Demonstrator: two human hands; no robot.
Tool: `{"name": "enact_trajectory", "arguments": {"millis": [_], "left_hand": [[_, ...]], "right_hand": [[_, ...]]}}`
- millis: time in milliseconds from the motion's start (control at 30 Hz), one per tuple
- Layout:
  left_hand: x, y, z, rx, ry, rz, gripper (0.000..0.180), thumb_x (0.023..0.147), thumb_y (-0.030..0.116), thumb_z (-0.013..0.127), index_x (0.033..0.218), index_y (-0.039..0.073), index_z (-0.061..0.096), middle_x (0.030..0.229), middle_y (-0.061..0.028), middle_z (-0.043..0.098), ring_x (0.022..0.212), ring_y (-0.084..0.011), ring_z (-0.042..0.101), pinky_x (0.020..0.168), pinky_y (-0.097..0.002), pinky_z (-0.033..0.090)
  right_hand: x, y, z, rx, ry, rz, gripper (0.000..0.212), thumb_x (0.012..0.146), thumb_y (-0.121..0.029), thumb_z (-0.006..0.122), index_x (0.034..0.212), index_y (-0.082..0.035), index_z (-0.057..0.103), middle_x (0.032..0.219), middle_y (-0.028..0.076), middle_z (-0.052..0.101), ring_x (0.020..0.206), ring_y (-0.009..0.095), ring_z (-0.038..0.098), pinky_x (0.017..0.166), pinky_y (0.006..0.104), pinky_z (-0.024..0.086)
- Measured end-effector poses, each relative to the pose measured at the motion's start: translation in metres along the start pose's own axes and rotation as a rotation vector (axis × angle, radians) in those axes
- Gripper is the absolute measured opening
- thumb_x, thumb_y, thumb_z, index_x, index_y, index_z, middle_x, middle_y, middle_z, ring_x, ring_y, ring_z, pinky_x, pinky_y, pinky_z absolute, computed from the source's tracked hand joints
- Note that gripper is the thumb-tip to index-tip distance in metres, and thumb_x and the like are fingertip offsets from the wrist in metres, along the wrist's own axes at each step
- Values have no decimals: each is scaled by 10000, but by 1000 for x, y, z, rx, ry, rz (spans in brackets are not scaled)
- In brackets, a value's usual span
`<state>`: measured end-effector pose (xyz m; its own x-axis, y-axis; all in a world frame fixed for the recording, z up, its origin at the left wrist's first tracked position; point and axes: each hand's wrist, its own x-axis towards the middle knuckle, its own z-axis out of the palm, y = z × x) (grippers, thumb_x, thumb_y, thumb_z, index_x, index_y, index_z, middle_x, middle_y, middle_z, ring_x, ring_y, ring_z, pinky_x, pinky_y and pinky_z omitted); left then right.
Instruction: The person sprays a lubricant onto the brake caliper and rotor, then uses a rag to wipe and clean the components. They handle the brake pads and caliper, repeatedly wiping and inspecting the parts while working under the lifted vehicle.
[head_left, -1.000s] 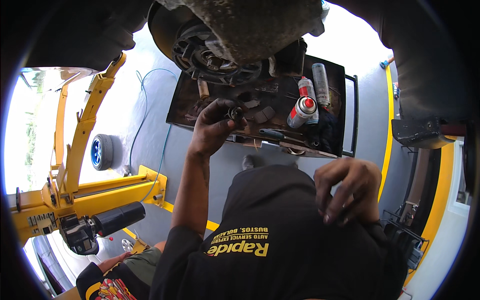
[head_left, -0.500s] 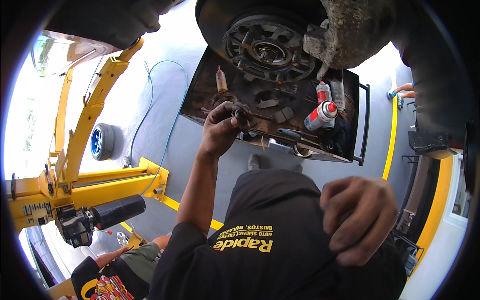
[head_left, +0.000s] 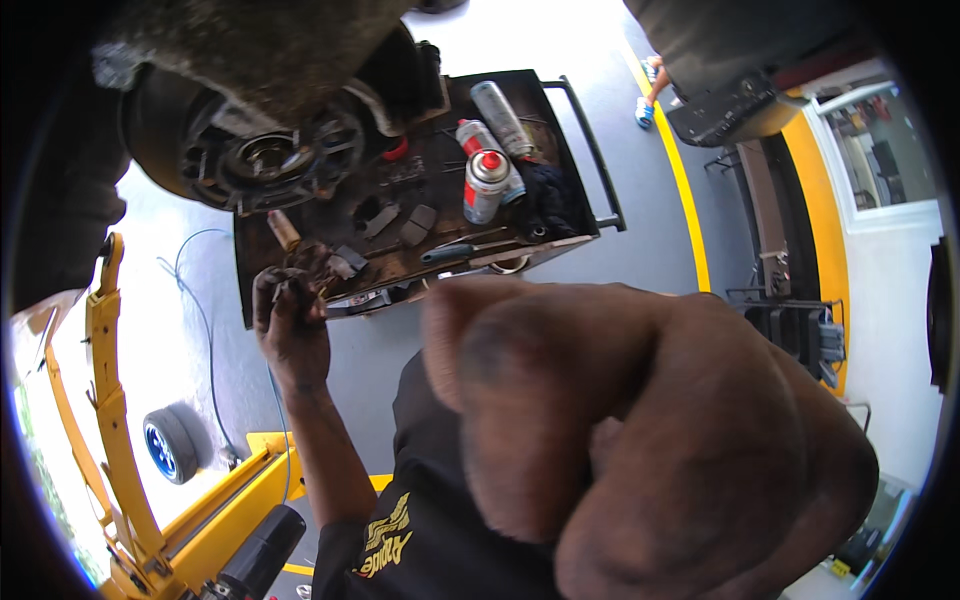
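On the near left of the black cart (head_left: 252, 257), a dark grey block (head_left: 351, 262) lies just beside my left hand (head_left: 292, 315); its fingers are curled, but I cannot tell whether they grip anything. My right hand (head_left: 650, 430) looms blurred before the camera, fingers bent, its hold hidden. Farther along lie a flat pad (head_left: 417, 226) and a grey-handled tool (head_left: 447, 254), near a red-capped spray can (head_left: 485, 192).

Three cans (head_left: 486, 198) and one small bottle (head_left: 284, 232) are on the worktop (head_left: 252, 246); two hands (head_left: 294, 340) show; one wheel (head_left: 170, 446) is left.
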<state>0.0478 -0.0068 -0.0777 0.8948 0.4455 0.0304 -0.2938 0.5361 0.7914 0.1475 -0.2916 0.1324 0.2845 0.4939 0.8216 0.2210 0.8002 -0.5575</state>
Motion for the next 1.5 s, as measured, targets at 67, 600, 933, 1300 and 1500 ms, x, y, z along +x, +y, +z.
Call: {"name": "enact_trajectory", "arguments": {"millis": [67,600,933,1300,1500], "left_hand": [[3,-1,-1,52,66,7,159,1029,101,663,1173,49,618,999,-104,680,707,-109,545,647,-243,467],[-20,27,36,-39,-43,-55,180,1050,127,655,1151,-18,622,990,-122,649,756,-134,592,741,-254,530],[-29,30,40,-177,-74,-31,113,994,52,701,1044,43,600,924,-98,667,784,-182,638,733,-309,526],[-30,34,60,509,195,256,185,989,112,744,1055,-6,618,901,-9,639,817,-66,553,719,-240,467],[-31,47,62,530,180,246,176,963,45,706,1088,-64,647,919,-72,670,734,-114,616,643,-253,481]], "right_hand": [[1,9,1,79,-49,-43,134,901,-156,808,916,-133,677,844,-1,646,832,200,621,713,386,380],[-43,65,-41,201,34,575,66,917,-32,725,982,-17,716,905,59,688,858,179,656,763,327,509],[-25,126,2,-629,-184,562,252,886,-48,766,1135,-19,746,950,93,667,840,235,658,770,349,520],[-37,161,22,-348,139,720,164,907,-49,801,1059,-25,745,1014,56,720,911,131,714,796,291,555],[-41,182,13,-71,142,853,151,931,-16,770,1058,-30,689,966,-6,689,940,72,663,832,278,550]]}}
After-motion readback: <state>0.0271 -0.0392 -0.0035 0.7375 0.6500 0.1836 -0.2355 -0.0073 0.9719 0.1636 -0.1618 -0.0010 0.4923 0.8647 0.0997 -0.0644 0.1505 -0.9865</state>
